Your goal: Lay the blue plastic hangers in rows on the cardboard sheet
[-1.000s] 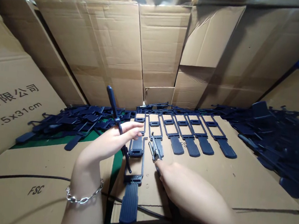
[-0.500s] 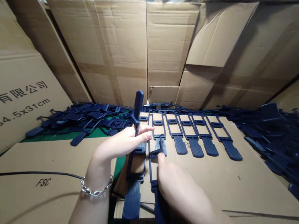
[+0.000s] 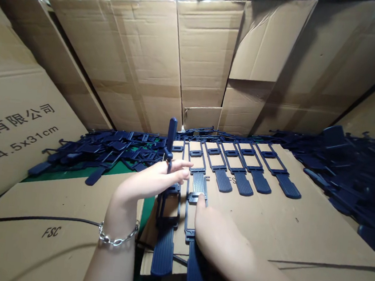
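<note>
My left hand (image 3: 156, 181) has its thumb and fingers reaching right, and a dark blue plastic frame with a paddle end (image 3: 171, 134) is held upright at it; the grip is partly hidden. My right hand (image 3: 214, 226) is closed at the right edge of another dark blue frame (image 3: 189, 235), a fingertip on its slotted crosspiece (image 3: 196, 198). That frame lies flat, its ribbed paddle toward me. Beside it on the left lies a similar frame (image 3: 164, 250), and just beyond is one with a ribbed paddle (image 3: 199, 184).
Several matching frames (image 3: 259, 181) lie in a row on the cardboard sheet (image 3: 265, 224). Tangled piles of such parts stand left (image 3: 106, 145) and right (image 3: 344, 175). Stacked cartons (image 3: 143, 55) wall off the back. A black cable (image 3: 31, 220) crosses the left cardboard.
The frame under my right hand has gone from tilted to lying flat and straight in line. The upright part stays at my left hand. The whole view has shifted slightly.
</note>
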{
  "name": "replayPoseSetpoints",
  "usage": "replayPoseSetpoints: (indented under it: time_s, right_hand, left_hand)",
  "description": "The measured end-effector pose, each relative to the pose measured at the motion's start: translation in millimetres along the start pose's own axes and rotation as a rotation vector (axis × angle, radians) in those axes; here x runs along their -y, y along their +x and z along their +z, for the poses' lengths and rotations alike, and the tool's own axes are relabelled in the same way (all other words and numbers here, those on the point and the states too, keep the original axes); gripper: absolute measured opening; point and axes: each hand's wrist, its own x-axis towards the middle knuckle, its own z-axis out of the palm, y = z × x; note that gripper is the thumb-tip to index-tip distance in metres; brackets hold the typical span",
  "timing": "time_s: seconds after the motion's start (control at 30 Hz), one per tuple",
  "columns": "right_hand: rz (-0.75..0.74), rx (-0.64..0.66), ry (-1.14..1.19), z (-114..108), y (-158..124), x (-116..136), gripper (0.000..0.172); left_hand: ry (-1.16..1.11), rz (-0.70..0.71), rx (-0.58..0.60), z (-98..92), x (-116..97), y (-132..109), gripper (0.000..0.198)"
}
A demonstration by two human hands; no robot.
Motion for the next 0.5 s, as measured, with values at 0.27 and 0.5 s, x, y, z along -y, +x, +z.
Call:
replayPoseSetpoints:
  time_s: [0.27,0.5]
  right_hand:
    - [-0.015,-0.082,0.035,-12,-3,-11,0.040]
    - [-0.264,-1.004,0.119,-28,-11,-35,0.059]
  left_hand:
    - [-0.539,0.293,0.252,1.0,-3,-6,0.053]
    - [-1.198,0.490,0.682,28.7,-6,-7,0.060]
